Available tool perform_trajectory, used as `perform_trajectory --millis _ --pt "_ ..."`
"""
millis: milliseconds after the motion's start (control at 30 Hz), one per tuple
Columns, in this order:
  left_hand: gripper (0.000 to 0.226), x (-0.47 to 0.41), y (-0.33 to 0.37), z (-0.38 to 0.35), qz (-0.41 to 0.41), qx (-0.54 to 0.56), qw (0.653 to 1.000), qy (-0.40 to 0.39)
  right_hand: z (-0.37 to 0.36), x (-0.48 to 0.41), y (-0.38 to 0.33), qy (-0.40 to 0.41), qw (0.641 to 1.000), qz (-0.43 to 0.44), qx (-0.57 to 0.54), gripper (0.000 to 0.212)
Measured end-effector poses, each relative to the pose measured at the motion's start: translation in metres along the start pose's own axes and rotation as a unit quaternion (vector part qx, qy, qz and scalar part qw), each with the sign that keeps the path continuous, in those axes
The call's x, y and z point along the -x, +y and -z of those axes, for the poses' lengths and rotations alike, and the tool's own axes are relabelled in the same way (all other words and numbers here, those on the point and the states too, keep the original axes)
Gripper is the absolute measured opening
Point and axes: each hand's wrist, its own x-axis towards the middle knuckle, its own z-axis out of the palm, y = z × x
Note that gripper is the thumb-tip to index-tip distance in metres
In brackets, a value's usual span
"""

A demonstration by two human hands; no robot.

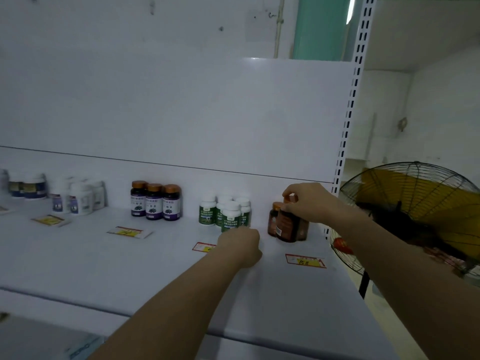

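Observation:
A white shelf (155, 268) carries groups of supplement bottles. My right hand (309, 201) grips the orange cap of a brown bottle (291, 227) at the shelf's right end, with another brown bottle (272, 220) just left of it. My left hand (240, 246) is curled in a fist in front of a cluster of white bottles with green labels (228, 213); I cannot see anything in it. It covers part of a price tag (202, 247).
Three dark bottles with purple labels (155, 201) stand in the middle, white bottles (75, 197) further left. Price tags (305, 260) (127, 232) lie on the shelf. A slotted upright (348, 120) bounds the right side, with a caged fan (415, 216) beyond it.

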Motion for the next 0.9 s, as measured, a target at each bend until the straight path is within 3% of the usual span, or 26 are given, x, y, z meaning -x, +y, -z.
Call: perform_trajectory --millis 333,600,800,900 --pt "0.033 0.055 -0.111 0.035 0.069 -0.035 0.997 0.016 -0.011 -0.025 -0.130 -0.013 0.993 0.119 -0.006 0.039" --pt "0.031 0.145 -0.262 0.067 0.194 -0.050 0.980 0.004 -0.031 -0.043 -0.303 -0.009 0.967 0.251 -0.036 0.036" --pt "0.037 0.243 -0.378 0.081 0.308 -0.049 0.950 0.024 -0.059 -0.041 -0.446 -0.021 0.936 0.346 -0.068 0.035" --pt "0.029 0.289 -0.428 0.081 0.363 -0.038 0.931 0.014 -0.081 -0.035 -0.519 -0.034 0.914 0.393 -0.090 0.033"
